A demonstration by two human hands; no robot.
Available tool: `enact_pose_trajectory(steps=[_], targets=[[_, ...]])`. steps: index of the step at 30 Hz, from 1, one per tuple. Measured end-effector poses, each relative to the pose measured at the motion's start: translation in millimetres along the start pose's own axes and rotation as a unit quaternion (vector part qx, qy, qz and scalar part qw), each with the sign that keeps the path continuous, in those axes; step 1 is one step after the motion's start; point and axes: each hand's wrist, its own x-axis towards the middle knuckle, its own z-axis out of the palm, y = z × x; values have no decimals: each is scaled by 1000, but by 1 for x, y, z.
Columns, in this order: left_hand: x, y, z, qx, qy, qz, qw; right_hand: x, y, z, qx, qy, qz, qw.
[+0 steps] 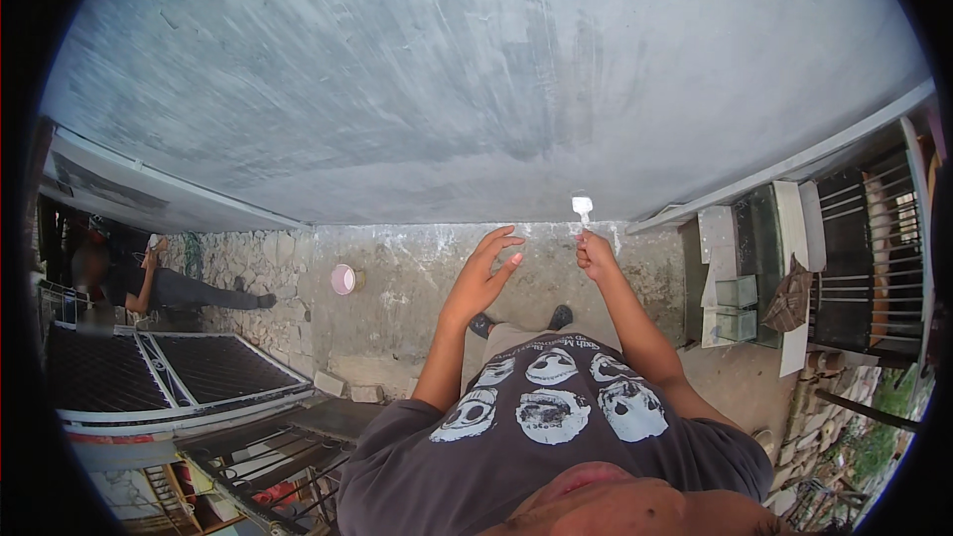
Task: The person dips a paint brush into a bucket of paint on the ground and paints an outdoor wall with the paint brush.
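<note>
My bare right hand (597, 255) pinches a flat, white, brush-like tool (582, 205) near the streaked grey wall (417, 89); my left hand (481, 280) hovers, fingers spread.

White-splashed concrete floor (397, 313) — on it, a pink-rimmed bucket (345, 280).

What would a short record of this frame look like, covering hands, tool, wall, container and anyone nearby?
Right hand: closed on the tool's handle
Left hand: open, nothing held
Tool: flat white head, brush or scraper unclear; wall contact unclear
Wall: gray, streaked lighter and darker
Bucket: pale, on the ground, left of the hands
Other person: far left, dark clothing
</note>
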Motion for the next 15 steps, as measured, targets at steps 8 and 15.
enact_pose_trajectory(steps=[8,15], targets=[[1,2,-6,-12,-2,-8,1000,-189,-132,147,16,-179,-162,970],[2,2,-8,-15,-7,-10,1000,-174,-118,157,-53,-203,-273,939]])
